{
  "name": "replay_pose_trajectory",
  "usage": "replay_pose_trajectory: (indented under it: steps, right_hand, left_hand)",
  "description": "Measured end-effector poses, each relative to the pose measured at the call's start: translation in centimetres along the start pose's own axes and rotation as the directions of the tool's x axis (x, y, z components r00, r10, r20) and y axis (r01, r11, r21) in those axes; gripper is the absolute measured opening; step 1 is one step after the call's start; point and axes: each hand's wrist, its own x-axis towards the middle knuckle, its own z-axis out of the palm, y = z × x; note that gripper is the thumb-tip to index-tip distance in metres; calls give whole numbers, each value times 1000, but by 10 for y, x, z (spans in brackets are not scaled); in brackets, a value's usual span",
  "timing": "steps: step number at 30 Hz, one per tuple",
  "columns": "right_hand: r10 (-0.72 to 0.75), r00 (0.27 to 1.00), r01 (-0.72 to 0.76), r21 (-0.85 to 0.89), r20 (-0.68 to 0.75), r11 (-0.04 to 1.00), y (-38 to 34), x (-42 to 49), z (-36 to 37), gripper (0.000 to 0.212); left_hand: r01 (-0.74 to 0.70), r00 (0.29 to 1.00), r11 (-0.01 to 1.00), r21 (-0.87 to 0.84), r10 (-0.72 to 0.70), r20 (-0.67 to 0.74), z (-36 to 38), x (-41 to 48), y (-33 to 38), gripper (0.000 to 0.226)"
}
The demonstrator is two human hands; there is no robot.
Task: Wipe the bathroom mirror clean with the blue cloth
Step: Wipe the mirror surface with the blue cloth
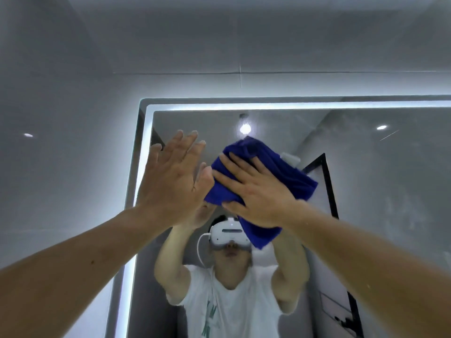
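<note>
Hands are both raised toward a rectangular wall mirror edged by a glowing white light strip. The right hand lies flat on a crumpled deep-blue terry cloth, fingers spread and fairly straight, pressing it against the glass in the upper left part of the mirror. Its thumb runs along the cloth's lower edge. Folds of the cloth stick out beyond the fingertips above and hang below the wrist. The left hand is just beside the cloth on the left and holds nothing, its fingers straight and close together, palm turned to the glass near the lit left edge. Its thumb meets the cloth's left corner; whether the palm itself touches the glass I cannot tell. Reflected in the mirror are the person's raised arms, a white T-shirt and a white headset, with a black door frame behind. Grey wall tiles surround the mirror.
</note>
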Motion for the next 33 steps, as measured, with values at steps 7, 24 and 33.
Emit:
replay_pose_trajectory:
  steps: [7, 24, 33]
  right_hand:
    - [-82, 997, 81, 45, 14, 996, -64, -99, 29, 61]
    - [293, 956, -291, 70, -21, 954, -39, -68, 27, 64]
    - [4, 999, -7, 81, 39, 997, -96, -144, 44, 62]
  left_hand:
    - [20, 1000, 999, -41, -19, 23, 9, -26, 15, 64]
    - [26, 994, 1000, 4, -26, 104, 0, -88, 36, 60]
    - [42, 988, 997, 69, -52, 145, 8, -107, 63, 56]
